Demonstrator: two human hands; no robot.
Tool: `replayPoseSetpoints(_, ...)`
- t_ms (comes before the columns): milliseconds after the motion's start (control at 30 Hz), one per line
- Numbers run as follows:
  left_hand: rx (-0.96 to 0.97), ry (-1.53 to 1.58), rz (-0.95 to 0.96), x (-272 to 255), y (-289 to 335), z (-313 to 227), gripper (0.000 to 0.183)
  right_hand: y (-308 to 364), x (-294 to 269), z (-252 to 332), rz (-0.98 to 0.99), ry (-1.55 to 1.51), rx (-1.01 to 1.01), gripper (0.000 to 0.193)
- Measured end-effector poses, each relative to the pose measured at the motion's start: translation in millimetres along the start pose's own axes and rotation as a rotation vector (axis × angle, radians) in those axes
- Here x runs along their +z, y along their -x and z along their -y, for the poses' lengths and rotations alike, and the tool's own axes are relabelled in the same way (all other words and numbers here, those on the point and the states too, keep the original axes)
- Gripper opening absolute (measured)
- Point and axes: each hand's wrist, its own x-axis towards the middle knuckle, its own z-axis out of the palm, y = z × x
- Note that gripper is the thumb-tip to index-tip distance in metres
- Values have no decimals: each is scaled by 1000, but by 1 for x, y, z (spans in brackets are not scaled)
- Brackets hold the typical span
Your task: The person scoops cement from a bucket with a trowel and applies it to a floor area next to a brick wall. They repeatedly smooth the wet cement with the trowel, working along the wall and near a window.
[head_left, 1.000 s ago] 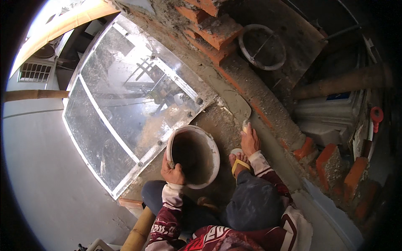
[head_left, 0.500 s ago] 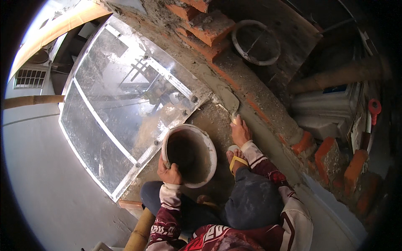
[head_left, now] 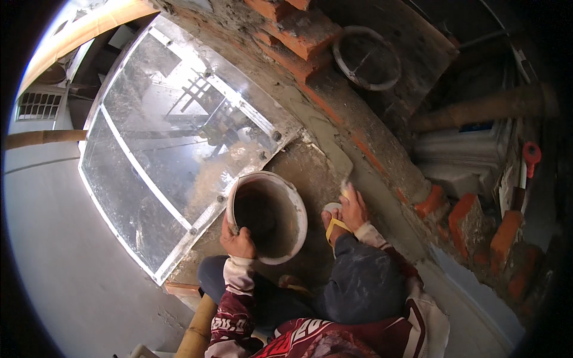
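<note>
My left hand [head_left: 238, 241] is closed on the rim of a pale round bucket [head_left: 301, 230], which stands tilted beside my knee. Its inside is dark and smeared with grey. In my right hand [head_left: 354, 207] is the handle of a trowel [head_left: 338, 162], fingers wrapped round it. The blade lies flat on a strip of wet grey mortar [head_left: 310, 122] that runs along the foot of the brickwork. My foot in a yellow-strapped sandal [head_left: 338, 227] is right next to my right hand.
Left of the bucket is a clear panel with a white frame [head_left: 143, 173]. Broken brickwork [head_left: 298, 36] rises at the top, with more jagged bricks [head_left: 462, 221] on the right. Beyond the wall lie a round ring-like rim [head_left: 367, 58] and a thick pole [head_left: 483, 108]. A bamboo pole [head_left: 200, 325] stands near my left leg.
My right hand has drawn the trowel back toward me and slightly right along the mortar. The bucket has shifted slightly up and left, still in my left hand.
</note>
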Motion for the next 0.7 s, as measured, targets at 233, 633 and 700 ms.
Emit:
replayPoseSetpoints(233,62,60,45,12,-5,11,58,-70,36,9,-34,100,-76,56)
replayPoseSetpoints(633,25,146,29,10,-2,3,43,-12,-7,-32,-28,120,216,60)
replayPoseSetpoints(700,12,171,28,3,-1,6,44,-1,-4,-42,-79,132,187,58)
